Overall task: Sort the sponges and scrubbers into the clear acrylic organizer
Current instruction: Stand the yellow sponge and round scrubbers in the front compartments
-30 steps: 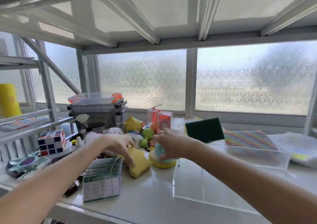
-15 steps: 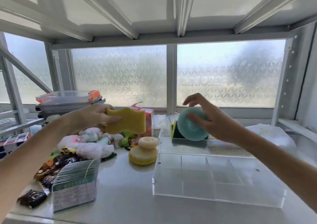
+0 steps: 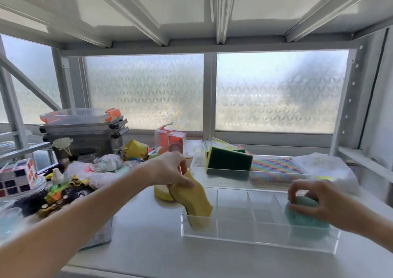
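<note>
The clear acrylic organizer [image 3: 259, 240] stands on the white shelf in front of me, split into several compartments. My left hand [image 3: 170, 169] grips a yellow sponge [image 3: 196, 201] by its top; the sponge stands on end in the leftmost compartment. My right hand [image 3: 319, 199] holds a round teal scrubber [image 3: 306, 218] down in the rightmost compartment. A round yellow scrubber [image 3: 162, 192] lies on the shelf behind the left hand, partly hidden. A green-and-yellow sponge [image 3: 229, 159] leans in a clear tray behind the organizer.
A cluttered pile of toys, bags and small cars [image 3: 70, 188] fills the left side, with a puzzle cube [image 3: 18, 176] and stacked lidded containers [image 3: 83, 133]. A rainbow-patterned cloth [image 3: 274, 167] lies in the back tray. A clear box [image 3: 100, 237] sits near the front edge.
Both hands came down from mid-air. The yellow sponge now stands in the leftmost compartment and the teal scrubber has moved right and down into the rightmost one.
</note>
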`<state>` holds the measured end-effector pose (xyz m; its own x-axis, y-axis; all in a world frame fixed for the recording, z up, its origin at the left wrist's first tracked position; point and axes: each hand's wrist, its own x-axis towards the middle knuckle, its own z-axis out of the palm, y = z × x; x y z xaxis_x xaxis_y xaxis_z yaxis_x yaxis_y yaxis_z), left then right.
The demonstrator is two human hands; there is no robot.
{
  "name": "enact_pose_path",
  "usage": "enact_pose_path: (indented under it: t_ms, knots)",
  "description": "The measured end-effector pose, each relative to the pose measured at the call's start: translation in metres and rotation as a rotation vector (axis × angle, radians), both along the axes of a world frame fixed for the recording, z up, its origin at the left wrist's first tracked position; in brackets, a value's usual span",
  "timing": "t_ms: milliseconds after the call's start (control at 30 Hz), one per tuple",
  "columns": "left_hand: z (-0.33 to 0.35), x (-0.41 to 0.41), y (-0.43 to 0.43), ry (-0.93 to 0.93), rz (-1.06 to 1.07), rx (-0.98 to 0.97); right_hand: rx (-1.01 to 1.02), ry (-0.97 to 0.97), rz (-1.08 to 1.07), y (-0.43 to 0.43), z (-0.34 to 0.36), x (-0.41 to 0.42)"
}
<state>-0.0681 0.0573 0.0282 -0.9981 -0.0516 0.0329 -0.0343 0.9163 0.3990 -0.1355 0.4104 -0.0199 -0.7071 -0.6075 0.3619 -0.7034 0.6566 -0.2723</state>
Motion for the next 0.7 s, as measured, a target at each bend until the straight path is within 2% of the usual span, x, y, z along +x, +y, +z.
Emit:
enact_pose_path:
  t_ms: [67, 133, 233, 300, 367, 433, 500, 567, 633, 700]
  knots:
    - [-0.010, 0.001, 0.004, 0.082, -0.008, -0.030, 0.184, 0.066, 0.002, -0.008, -0.008, 0.001]
    - [-0.014, 0.000, -0.004, 0.114, -0.015, 0.050, 0.218, 0.234, -0.001, -0.011, -0.002, -0.002]
    - [-0.005, -0.009, -0.041, 0.180, 0.083, 0.188, 0.058, 0.329, -0.042, -0.035, 0.041, 0.012]
    - [-0.004, -0.021, -0.071, 0.198, 0.200, 0.146, -0.083, 0.275, 0.029, -0.070, 0.071, 0.014]
    - [-0.011, -0.025, -0.089, 0.061, 0.239, 0.055, -0.138, 0.211, 0.153, -0.117, 0.089, 0.006]
    - [-0.025, -0.026, -0.092, -0.117, 0.252, 0.045, -0.049, 0.170, 0.241, -0.174, 0.091, -0.006]
    - [-0.038, -0.029, -0.085, -0.212, 0.289, 0.079, 0.065, 0.131, 0.288, -0.231, 0.082, -0.018]
    - [-0.045, -0.031, -0.078, -0.226, 0.340, 0.131, 0.254, 0.074, 0.280, -0.276, 0.067, -0.027]
    - [-0.048, -0.034, -0.072, -0.194, 0.365, 0.215, 0.484, 0.018, 0.191, -0.308, 0.051, -0.037]
    - [-0.049, -0.039, -0.068, -0.214, 0.365, 0.322, 0.628, 0.001, 0.113, -0.327, 0.037, -0.045]
